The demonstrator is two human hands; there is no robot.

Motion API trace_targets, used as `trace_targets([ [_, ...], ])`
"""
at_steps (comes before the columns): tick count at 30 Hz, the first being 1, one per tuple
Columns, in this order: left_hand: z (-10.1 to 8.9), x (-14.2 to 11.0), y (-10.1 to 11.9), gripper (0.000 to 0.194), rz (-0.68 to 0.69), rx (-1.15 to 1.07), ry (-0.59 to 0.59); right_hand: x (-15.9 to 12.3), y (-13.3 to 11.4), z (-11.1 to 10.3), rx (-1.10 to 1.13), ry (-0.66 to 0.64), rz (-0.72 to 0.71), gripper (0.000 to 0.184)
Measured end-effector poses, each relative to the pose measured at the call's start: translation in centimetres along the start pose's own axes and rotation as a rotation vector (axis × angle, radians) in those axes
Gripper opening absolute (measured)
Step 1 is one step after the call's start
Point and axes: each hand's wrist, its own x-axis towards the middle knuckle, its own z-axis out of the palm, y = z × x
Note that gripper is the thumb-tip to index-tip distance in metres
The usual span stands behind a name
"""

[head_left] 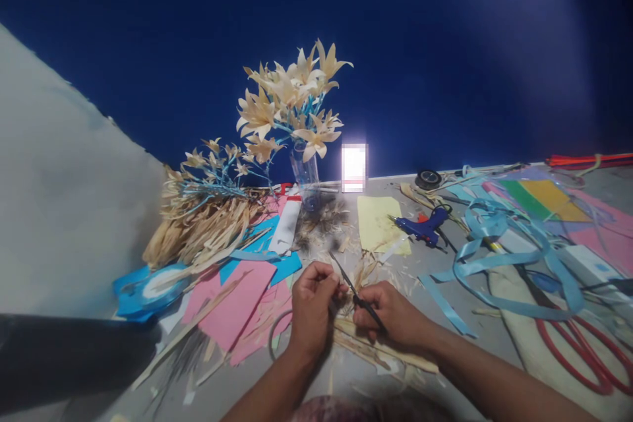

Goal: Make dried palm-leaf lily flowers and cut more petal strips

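My left hand (312,303) is closed in a pinch on a thin strip of dried husk (352,290) at the middle of the table. My right hand (393,316) is wrapped round small black scissors (346,277) whose blades point up and left, close to my left fingers. Under both hands lie more pale husk strips (380,346). Behind them stands a clear vase (305,175) with cream husk flowers (291,95) on blue stems.
A pile of dried husks (208,224) and pink and blue paper sheets (242,300) lie left. A blue glue gun (422,227), yellow paper (378,224), tangled blue ribbon (504,257) and red-handled scissors (578,349) lie right. A bright phone screen (354,167) stands behind.
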Motion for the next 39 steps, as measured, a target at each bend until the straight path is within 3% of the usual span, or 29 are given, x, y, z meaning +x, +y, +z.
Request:
trace_targets([
  [8, -0.2, 0.1, 0.2, 0.018, 0.057, 0.070, -0.019, 0.2, 0.2, -0.1, 0.019, -0.012, 0.004, 0.043],
  [12, -0.2, 0.2, 0.0, 0.017, 0.060, 0.100, -0.023, 0.5, 0.2, -0.1, 0.101, 0.143, 0.001, 0.040],
  [16, 0.2, 0.0, -0.1, 0.024, -0.079, 0.013, -0.050, 0.5, -0.2, 0.0, 0.257, 0.329, -0.119, 0.038],
  [22, 0.5, -0.4, -0.1, 0.024, -0.254, -0.060, -0.174, 0.2, -0.5, -0.2, 0.232, 0.373, -0.174, 0.039],
  [26, 0.4, -0.4, 0.0, 0.021, -0.315, -0.098, -0.217, 0.0, -0.9, -0.3, 0.188, 0.335, -0.159, 0.036],
  [30, 0.2, 0.1, 0.6, 0.022, -0.250, -0.079, -0.141, -0.2, -1.3, -0.4, 0.140, 0.299, -0.142, 0.035],
  [35, -0.5, 1.1, 1.9, 0.021, -0.176, -0.162, -0.089, -0.2, -1.1, -0.4, -0.053, 0.066, -0.075, 0.034],
  [39, -1.0, 1.3, 2.2, 0.019, -0.127, -0.118, -0.089, -0.3, -0.8, -0.3, -0.142, -0.020, -0.055, 0.028],
])
